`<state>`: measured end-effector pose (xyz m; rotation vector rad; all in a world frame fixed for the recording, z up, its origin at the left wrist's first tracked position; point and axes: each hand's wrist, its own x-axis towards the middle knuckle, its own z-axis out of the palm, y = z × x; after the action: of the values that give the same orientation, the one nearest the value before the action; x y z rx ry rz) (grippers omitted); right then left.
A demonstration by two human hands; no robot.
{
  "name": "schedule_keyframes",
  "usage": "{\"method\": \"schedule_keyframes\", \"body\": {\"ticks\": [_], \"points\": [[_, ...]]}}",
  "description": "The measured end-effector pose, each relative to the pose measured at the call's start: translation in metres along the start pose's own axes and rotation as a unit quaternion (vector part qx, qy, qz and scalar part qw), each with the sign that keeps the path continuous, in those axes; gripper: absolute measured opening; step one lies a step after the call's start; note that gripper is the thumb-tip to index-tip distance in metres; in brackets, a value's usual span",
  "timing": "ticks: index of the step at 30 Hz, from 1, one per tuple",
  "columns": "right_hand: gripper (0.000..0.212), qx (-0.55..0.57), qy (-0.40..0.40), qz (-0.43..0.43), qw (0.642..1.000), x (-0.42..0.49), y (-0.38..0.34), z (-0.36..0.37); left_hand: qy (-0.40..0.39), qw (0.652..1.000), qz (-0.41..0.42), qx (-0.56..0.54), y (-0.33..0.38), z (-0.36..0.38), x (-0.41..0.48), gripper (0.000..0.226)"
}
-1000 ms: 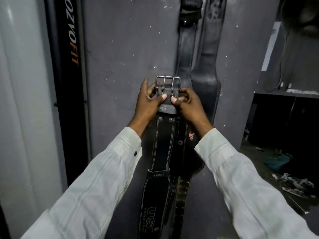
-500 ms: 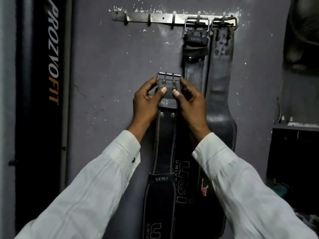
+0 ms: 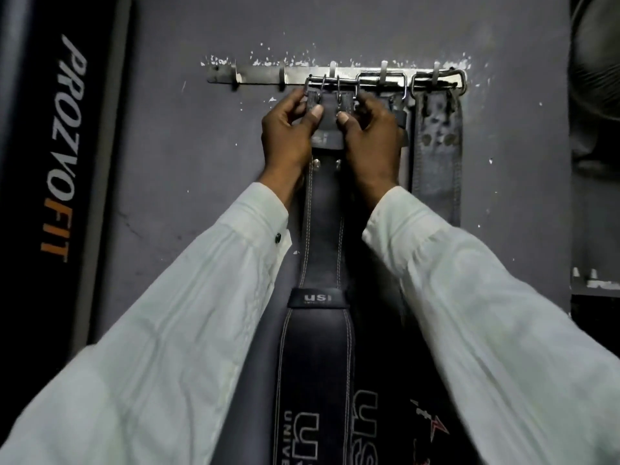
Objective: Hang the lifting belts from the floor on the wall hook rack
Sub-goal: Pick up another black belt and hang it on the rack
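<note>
Together, left hand (image 3: 285,137) and right hand (image 3: 372,134) fingers (image 3: 315,113) curled round the belt (image 3: 323,209) at hook rack (image 3: 261,74).

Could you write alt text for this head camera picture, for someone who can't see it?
The left hand and right hand grip a black USI lifting belt just under its metal buckle, holding it up at a wall hook rack. Two more belts hang from hooks to its right.

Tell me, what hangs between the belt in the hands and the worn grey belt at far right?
Another black belt hangs there from the rack, partly hidden behind the right hand gripping the held belt; the head view shows it.
</note>
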<state>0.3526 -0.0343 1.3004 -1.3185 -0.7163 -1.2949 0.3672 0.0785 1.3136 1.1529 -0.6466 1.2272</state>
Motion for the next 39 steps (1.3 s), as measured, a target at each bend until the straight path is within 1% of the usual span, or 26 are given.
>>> {"method": "schedule_keyframes", "body": {"ticks": [3,6,8,11,13,16,17,18,20,22,23,26,27,29,32,34,37,38,39], "points": [[0.044,-0.036,-0.001,0.003,0.999,0.035,-0.002,0.008,-0.003,1.0,-0.003,-0.002,0.003,0.01,0.034,0.059],[0.039,-0.053,-0.017,0.001,0.998,0.059,0.0,0.014,-0.019,1.0,0.002,0.019,0.004,0.015,0.054,0.044],[0.038,-0.07,-0.031,0.011,0.997,0.069,0.002,0.017,-0.023,0.999,0.003,0.035,0.004,0.015,0.062,0.04],[0.04,-0.103,-0.052,0.025,0.993,0.075,0.006,0.017,-0.037,0.997,0.006,0.066,-0.007,0.009,0.069,0.034],[0.043,-0.115,-0.071,0.022,0.991,0.07,0.01,0.018,-0.039,0.995,0.004,0.088,-0.02,0.002,0.067,0.035],[0.035,-0.147,-0.081,0.015,0.986,0.058,0.015,0.021,-0.061,0.993,0.007,0.102,-0.03,-0.004,0.056,0.035],[0.036,-0.146,-0.075,0.024,0.986,0.056,0.018,0.022,-0.065,0.992,0.006,0.106,-0.029,-0.004,0.053,0.039],[0.035,-0.137,-0.072,0.034,0.987,0.052,0.018,0.022,-0.07,0.991,0.004,0.111,-0.026,-0.004,0.049,0.047],[0.028,-0.138,-0.073,0.035,0.987,0.041,0.017,0.019,-0.079,0.989,0.002,0.127,-0.022,-0.005,0.04,0.063],[0.026,-0.144,-0.091,0.014,0.985,0.027,0.018,0.013,-0.085,0.983,0.003,0.163,-0.02,-0.007,0.022,0.066],[0.03,-0.13,-0.099,-0.002,0.987,0.018,0.017,0.009,-0.087,0.98,0.006,0.179,-0.019,-0.01,0.009,0.067],[0.056,-0.038,-0.109,-0.022,0.993,-0.019,0.022,-0.005,-0.103,0.978,-0.008,0.181,-0.021,-0.023,-0.027,0.073],[0.059,-0.019,-0.112,-0.015,0.993,-0.033,0.027,-0.01,-0.109,0.979,-0.022,0.172,-0.024,-0.03,-0.039,0.074],[0.054,-0.017,-0.112,0.028,0.993,-0.065,0.037,-0.02,-0.126,0.977,-0.054,0.162,-0.028,-0.043,-0.065,0.072],[0.036,-0.022,-0.132,0.102,0.986,-0.109,0.052,-0.033,-0.159,0.971,-0.1,0.148,-0.032,-0.061,-0.109,0.051],[0.026,-0.008,-0.161,0.132,0.978,-0.133,0.059,-0.042,-0.159,0.97,-0.134,0.125,-0.038,-0.074,-0.136,0.039],[0.022,0.014,-0.186,0.18,0.966,-0.16,0.065,-0.055,-0.129,0.972,-0.163,0.113,-0.047,-0.091,-0.169,0.028],[0.024,0.016,-0.196,0.198,0.96,-0.169,0.067,-0.058,-0.126,0.972,-0.17,0.104,-0.048,-0.095,-0.181,0.029],[0.032,0.017,-0.207,0.212,0.955,-0.177,0.07,-0.06,-0.129,0.971,-0.18,0.093,-0.049,-0.098,-0.191,0.031]]}}
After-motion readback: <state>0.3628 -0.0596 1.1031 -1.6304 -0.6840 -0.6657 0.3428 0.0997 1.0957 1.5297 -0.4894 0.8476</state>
